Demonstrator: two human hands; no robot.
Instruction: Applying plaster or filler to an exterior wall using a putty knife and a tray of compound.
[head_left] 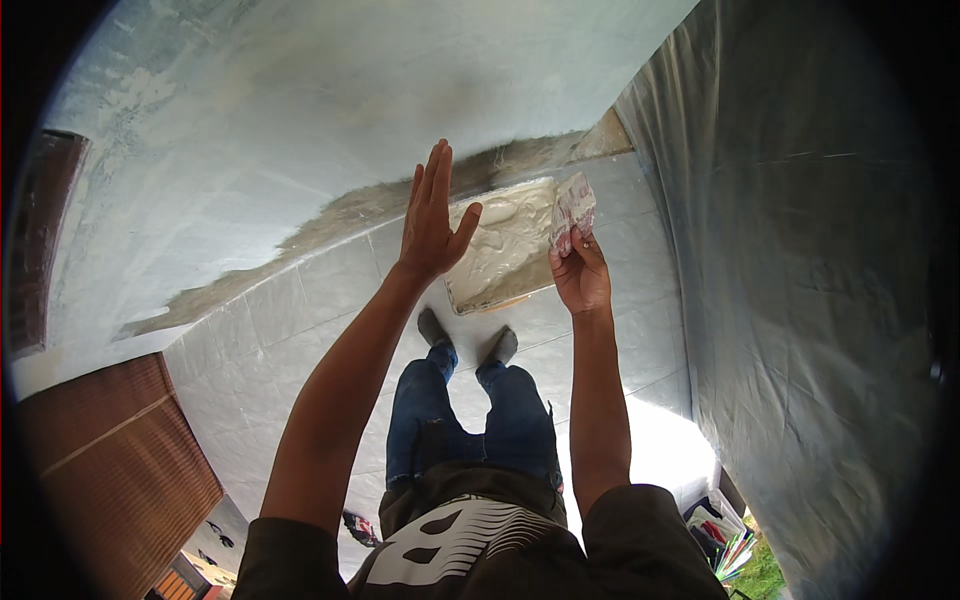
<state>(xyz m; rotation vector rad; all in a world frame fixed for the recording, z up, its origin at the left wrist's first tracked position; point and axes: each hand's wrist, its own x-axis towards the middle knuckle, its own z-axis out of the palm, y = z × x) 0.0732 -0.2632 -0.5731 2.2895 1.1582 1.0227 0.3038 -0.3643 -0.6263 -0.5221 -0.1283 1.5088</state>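
Observation:
My left hand (pixel 432 215) is raised in front of the wall (pixel 330 110), its fingers stretched out and nothing in it. Whether its palm touches the wall, I cannot tell. In my right hand (pixel 583 275), pinched at the lower end between thumb and fingers, is a flat scraper (pixel 574 205), pinkish and smeared with white plaster. It points upward and overlaps the right edge of the tray in this view. Beyond and below both hands, a shallow rectangular tray (pixel 452 297) on the floor holds creamy white plaster (pixel 505 235) with a ridged, worked surface.
Pale plaster covers the wall, with a bare grey-brown strip (pixel 350 215) along its foot. Grey sheeting (pixel 800 250) hangs at the right. My feet stand on grey floor tiles (pixel 290 320) just in front of the tray. A brown ribbed panel (pixel 120 460) is at the lower left.

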